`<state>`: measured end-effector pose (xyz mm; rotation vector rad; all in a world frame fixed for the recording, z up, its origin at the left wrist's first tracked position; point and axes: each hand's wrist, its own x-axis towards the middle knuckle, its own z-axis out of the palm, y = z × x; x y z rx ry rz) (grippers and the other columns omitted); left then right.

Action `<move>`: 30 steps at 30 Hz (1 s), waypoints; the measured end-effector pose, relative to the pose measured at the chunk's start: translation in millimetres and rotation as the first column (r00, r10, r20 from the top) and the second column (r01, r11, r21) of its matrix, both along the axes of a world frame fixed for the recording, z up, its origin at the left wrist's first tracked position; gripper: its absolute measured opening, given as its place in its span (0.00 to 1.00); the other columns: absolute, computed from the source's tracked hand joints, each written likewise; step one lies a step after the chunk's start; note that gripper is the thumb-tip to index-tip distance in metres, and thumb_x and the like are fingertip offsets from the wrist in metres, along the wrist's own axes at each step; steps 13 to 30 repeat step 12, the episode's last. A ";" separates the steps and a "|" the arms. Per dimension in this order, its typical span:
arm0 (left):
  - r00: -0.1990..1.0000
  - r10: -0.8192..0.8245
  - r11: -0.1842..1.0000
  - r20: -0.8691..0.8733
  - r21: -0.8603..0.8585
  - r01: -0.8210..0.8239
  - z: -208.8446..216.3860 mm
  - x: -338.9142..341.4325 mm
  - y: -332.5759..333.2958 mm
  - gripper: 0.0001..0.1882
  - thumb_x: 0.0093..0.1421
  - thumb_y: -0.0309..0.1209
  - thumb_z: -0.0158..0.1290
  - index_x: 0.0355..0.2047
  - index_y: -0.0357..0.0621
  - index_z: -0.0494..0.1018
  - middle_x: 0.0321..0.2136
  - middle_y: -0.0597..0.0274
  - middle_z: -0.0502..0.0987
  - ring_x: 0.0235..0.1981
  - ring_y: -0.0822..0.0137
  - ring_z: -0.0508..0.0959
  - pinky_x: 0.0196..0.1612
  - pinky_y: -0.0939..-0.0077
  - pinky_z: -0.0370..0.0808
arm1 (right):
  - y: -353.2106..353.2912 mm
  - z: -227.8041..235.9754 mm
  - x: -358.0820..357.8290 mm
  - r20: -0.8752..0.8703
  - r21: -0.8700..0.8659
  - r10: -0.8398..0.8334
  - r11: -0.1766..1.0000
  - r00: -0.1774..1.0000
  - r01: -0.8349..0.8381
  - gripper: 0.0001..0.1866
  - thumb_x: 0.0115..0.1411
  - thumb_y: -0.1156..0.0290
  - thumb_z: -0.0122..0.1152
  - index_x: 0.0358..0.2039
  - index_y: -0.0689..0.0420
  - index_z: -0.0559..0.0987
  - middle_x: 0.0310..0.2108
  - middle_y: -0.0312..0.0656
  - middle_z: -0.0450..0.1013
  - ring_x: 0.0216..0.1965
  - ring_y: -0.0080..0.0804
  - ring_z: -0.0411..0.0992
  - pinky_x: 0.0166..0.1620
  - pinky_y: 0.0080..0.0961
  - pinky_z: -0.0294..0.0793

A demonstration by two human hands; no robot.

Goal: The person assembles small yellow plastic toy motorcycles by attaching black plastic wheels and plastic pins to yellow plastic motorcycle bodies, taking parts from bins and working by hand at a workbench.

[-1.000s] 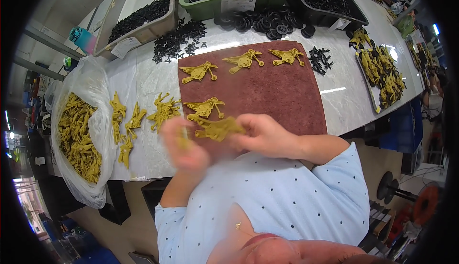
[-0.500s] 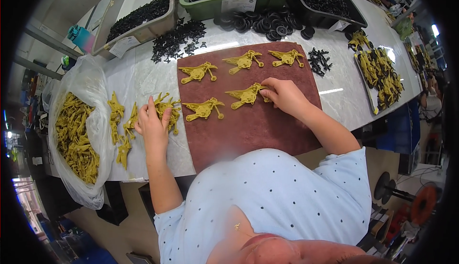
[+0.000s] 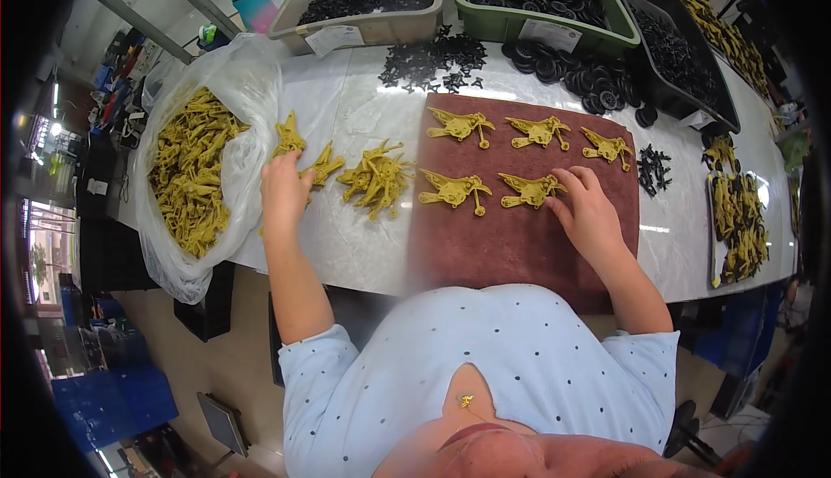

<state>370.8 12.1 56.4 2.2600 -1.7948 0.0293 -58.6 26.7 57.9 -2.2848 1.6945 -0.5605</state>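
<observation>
My left hand [image 3: 286, 190] is over loose yellow plastic parts beside a clear bag. Its thumb and fingers are apart, and the fingertips touch or nearly touch a yellow part [image 3: 289, 134]; what lies under the palm is hidden. On the brown cloth mat [image 3: 511, 257], my right hand [image 3: 592, 216] has its thumb and fingers around the right end of a flat, bird-shaped yellow plastic part [image 3: 525, 190]. That part is the right one of two in the near row. Three more alike lie behind, among them a yellow part [image 3: 538, 132].
The clear plastic bag [image 3: 251, 162] bulges with yellow parts. A heap of them [image 3: 376, 179] lies left of the mat. Behind stand a beige bin [image 3: 415, 28], a green bin [image 3: 485, 21] with black wheels and a black bin [image 3: 723, 110]. Small black pieces [image 3: 653, 171] lie right of the mat.
My left hand has moved left, off the heap and onto the loose parts nearer the bag. My right hand stays at the same part. The whole view has shifted.
</observation>
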 end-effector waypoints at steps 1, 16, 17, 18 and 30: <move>1.000 0.006 0.992 -0.007 0.123 -0.005 4.8 0.5 -0.6 0.23 0.49 0.31 0.61 0.46 0.38 0.73 0.44 0.53 0.75 0.47 0.50 0.71 0.52 0.60 0.67 | 0.2 -0.5 0.9 0.007 0.011 0.017 1.000 1.000 -0.017 0.20 0.56 0.65 0.61 0.49 0.57 0.73 0.47 0.44 0.67 0.37 0.43 0.74 0.37 0.34 0.75; 0.680 -0.315 0.929 -0.662 -0.360 0.080 12.7 -34.1 3.8 0.24 0.55 0.30 0.58 0.52 0.45 0.68 0.49 0.54 0.74 0.51 0.61 0.72 0.55 0.61 0.65 | 3.4 17.4 11.9 0.446 -0.039 0.182 0.982 0.876 -0.184 0.12 0.60 0.72 0.56 0.44 0.57 0.76 0.45 0.45 0.70 0.37 0.43 0.74 0.39 0.32 0.75; 0.680 -0.315 0.929 -0.662 -0.360 0.080 12.7 -34.1 3.8 0.24 0.55 0.30 0.58 0.52 0.45 0.68 0.49 0.54 0.74 0.51 0.61 0.72 0.55 0.61 0.65 | 3.4 17.4 11.9 0.446 -0.039 0.182 0.982 0.876 -0.184 0.12 0.60 0.72 0.56 0.44 0.57 0.76 0.45 0.45 0.70 0.37 0.43 0.74 0.39 0.32 0.75; 0.680 -0.315 0.929 -0.662 -0.360 0.080 12.7 -34.1 3.8 0.24 0.55 0.30 0.58 0.52 0.45 0.68 0.49 0.54 0.74 0.51 0.61 0.72 0.55 0.61 0.65 | 3.4 17.4 11.9 0.446 -0.039 0.182 0.982 0.876 -0.184 0.12 0.60 0.72 0.56 0.44 0.57 0.76 0.45 0.45 0.70 0.37 0.43 0.74 0.39 0.32 0.75; 0.680 -0.315 0.929 -0.662 -0.360 0.080 12.7 -34.1 3.8 0.24 0.55 0.30 0.58 0.52 0.45 0.68 0.49 0.54 0.74 0.51 0.61 0.72 0.55 0.61 0.65 | 3.4 17.4 11.9 0.446 -0.039 0.182 0.982 0.876 -0.184 0.12 0.60 0.72 0.56 0.44 0.57 0.76 0.45 0.45 0.70 0.37 0.43 0.74 0.39 0.32 0.75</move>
